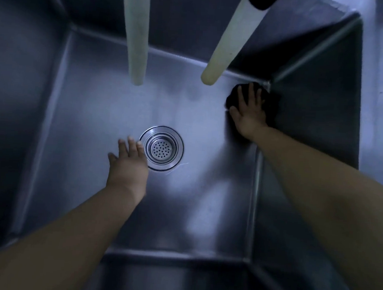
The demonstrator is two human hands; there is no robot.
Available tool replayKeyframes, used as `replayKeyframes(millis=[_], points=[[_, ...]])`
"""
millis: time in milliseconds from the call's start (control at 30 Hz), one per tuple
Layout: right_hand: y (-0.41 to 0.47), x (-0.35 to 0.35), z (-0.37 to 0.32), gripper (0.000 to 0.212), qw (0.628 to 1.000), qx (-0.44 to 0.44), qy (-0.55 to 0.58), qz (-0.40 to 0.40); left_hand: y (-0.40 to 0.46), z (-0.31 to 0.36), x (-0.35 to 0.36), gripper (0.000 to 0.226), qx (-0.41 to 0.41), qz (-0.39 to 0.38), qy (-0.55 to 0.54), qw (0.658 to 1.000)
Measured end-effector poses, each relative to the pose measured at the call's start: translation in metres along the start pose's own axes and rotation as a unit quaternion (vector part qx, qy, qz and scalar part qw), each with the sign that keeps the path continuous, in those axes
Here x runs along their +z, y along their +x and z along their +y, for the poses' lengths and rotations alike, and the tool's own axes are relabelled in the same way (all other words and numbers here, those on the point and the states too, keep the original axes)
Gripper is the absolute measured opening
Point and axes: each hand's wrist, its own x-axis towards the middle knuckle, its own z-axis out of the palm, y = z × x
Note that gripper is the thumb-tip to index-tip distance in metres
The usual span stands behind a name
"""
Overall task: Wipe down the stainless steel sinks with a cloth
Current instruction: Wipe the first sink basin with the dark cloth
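Observation:
I look straight down into a deep stainless steel sink (91,138). A dark cloth (271,103) lies in the far right corner of the sink floor, against the right wall. My right hand (249,112) presses flat on the cloth with fingers spread and straight. My left hand (128,163) lies flat on the sink floor with straight fingers, its fingertips just left of the round perforated drain strainer (162,148). It holds nothing.
Two pale hoses hang down from above, one (137,32) over the middle of the sink and another (229,43) ending near the cloth. The sink walls rise steeply on all sides. A lighter rim (378,112) runs along the right.

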Motion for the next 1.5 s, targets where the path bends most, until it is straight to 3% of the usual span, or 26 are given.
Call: replayKeyframes(millis=[133, 267, 467, 567, 633, 800, 1133, 1267, 1500], points=[[-0.069, 0.025, -0.002, 0.069, 1.0, -0.017, 0.013, -0.019, -0.004, -0.004, 0.0, 0.098, 0.005, 0.011, -0.026, 1.0], [-0.151, 0.047, -0.007, 0.074, 0.996, -0.037, -0.009, -0.087, -0.013, -0.013, -0.01, 0.109, 0.022, -0.022, -0.053, 0.998], [-0.256, 0.064, -0.009, 0.079, 0.956, -0.06, -0.099, -0.269, -0.048, -0.045, -0.033, 0.078, 0.086, 0.005, -0.056, 0.995], [-0.283, 0.059, -0.011, 0.076, 0.923, -0.134, -0.148, -0.328, -0.09, -0.067, -0.034, 0.054, 0.13, 0.029, -0.062, 0.989], [-0.288, 0.052, -0.014, 0.072, 0.9, -0.196, -0.175, -0.347, -0.12, -0.084, -0.032, 0.05, 0.14, 0.025, -0.084, 0.986], [-0.259, 0.031, -0.029, 0.072, 0.876, -0.281, -0.222, -0.324, -0.17, -0.122, -0.03, 0.057, 0.106, 0.014, -0.131, 0.986], [-0.144, 0.037, -0.101, 0.067, 0.95, -0.227, -0.175, -0.122, -0.221, -0.148, -0.023, 0.035, 0.039, 0.096, -0.195, 0.975], [-0.171, 0.059, -0.1, 0.064, 0.958, -0.248, -0.121, -0.079, -0.231, -0.15, -0.008, 0.033, 0.03, 0.145, -0.162, 0.976], [-0.235, 0.086, -0.137, 0.064, 0.918, -0.363, -0.132, -0.089, -0.243, -0.143, -0.003, 0.027, -0.04, 0.13, -0.235, 0.962]])
